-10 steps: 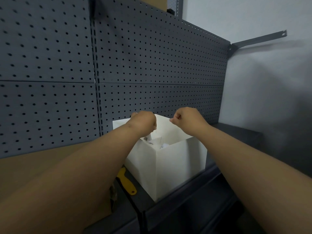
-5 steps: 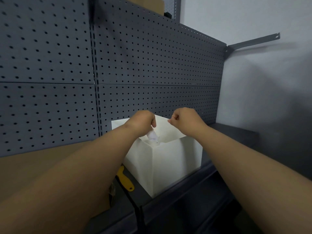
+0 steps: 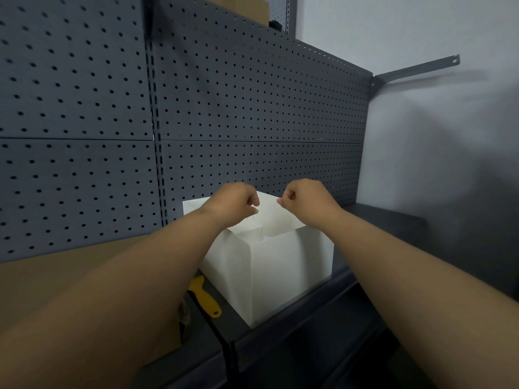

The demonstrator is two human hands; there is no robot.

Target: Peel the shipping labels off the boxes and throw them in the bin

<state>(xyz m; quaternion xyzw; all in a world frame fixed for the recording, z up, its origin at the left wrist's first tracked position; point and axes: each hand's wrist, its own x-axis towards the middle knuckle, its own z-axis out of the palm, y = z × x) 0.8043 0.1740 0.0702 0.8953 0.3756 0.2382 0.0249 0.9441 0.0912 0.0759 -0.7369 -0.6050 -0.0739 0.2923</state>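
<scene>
Bin contents hidden; yellow tool partly behind left forearm; fingers grip unclear.
</scene>
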